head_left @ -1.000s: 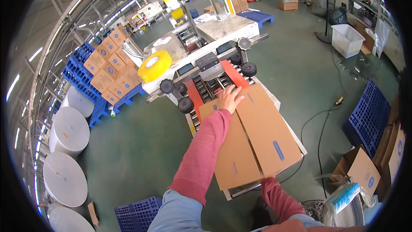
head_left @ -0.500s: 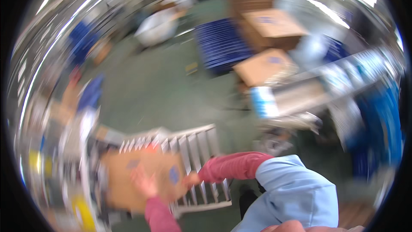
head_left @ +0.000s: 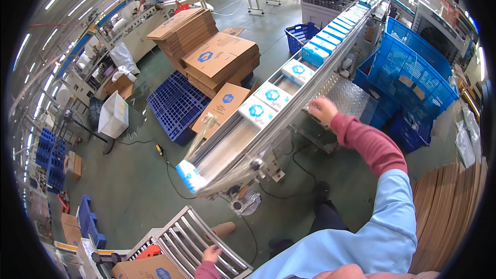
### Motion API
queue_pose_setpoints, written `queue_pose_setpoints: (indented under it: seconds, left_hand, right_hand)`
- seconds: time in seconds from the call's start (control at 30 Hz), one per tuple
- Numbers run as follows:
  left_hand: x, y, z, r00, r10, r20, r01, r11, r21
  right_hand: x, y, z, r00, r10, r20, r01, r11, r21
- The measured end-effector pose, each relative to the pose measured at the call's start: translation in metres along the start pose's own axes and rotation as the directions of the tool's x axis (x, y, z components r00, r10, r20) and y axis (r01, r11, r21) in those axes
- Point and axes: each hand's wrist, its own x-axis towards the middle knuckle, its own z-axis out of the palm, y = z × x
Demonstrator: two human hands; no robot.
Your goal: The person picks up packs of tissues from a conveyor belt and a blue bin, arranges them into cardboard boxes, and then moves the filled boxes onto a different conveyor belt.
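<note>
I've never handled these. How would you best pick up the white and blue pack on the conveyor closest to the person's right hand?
Probably from above, fingers across its two short sides. The pack lies flat, face up on the conveyor, with raised rails hemming in its long sides. The right hand rests on the near rail, so reaching over it looks easiest.

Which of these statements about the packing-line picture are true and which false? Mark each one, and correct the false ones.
1. The right hand rests at the side rail of the conveyor. True.
2. White-and-blue packages lie in a row on the conveyor. True.
3. The left hand holds one of those packages. False: it rests on the metal roller track and holds nothing.
4. The stacks of flat cardboard boxes stand on a red pallet. False: the pallet beside and under them is blue.
5. Blue mesh baskets stand on the far side of the conveyor from the cardboard stacks. True.
</note>
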Motion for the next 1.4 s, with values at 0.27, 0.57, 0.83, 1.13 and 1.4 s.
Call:
queue_pose_setpoints:
  seconds: [0.27, 0.57, 0.83, 1.13, 1.4]
  left_hand:
    - [0.013, 0.201, 0.222, 0.908, 0.32, 0.271, -0.382, 0.898, 0.219]
    - [0.035, 0.314, 0.307, 0.844, 0.165, 0.511, -0.413, 0.808, 0.421]
    - [0.145, 0.452, 0.403, 0.549, 0.157, 0.821, -0.792, 0.412, 0.45]
    - [0.186, 0.55, 0.473, 0.691, 0.275, 0.668, -0.716, 0.386, 0.581]
    - [0.088, 0.573, 0.604, 0.76, -0.259, 0.596, -0.353, 0.605, 0.714]
  right_hand:
    - [0.211, 0.127, -0.006, 0.99, 0.131, 0.046, -0.093, 0.868, -0.488]
    - [0.193, 0.151, -0.047, 0.946, -0.279, -0.164, 0.308, 0.933, 0.189]
    - [-0.186, 0.364, -0.16, 0.593, 0.802, 0.066, -0.558, 0.351, 0.752]
    - [-0.393, 0.611, -0.304, -0.458, 0.852, 0.254, -0.187, -0.371, 0.909]
    - [-0.408, 0.864, -0.448, -0.279, 0.818, -0.503, -0.719, 0.17, 0.674]
